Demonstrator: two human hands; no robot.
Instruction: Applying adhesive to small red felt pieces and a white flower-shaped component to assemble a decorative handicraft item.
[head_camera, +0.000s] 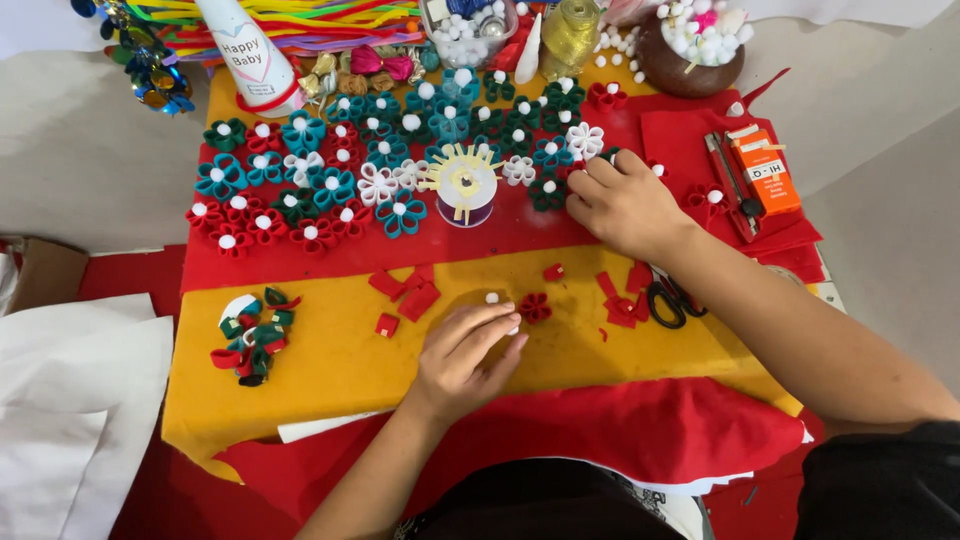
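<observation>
Red felt flower (535, 307) sits on our yellow felt sheet (330, 370), just right of our left hand (463, 355), fingers loosely together on a white pom-pom (492, 298). Our right hand (622, 205) reaches far, fingers curled among the finished flowers (330, 185).

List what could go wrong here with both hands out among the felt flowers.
1. The right hand reaches over finished felt flowers; its forearm may knock the small round spool with yellow strips.
2. The left hand works beside a loose red felt flower and tiny white pompom, which may roll away.
3. Black-handled scissors lie under the right forearm.
</observation>
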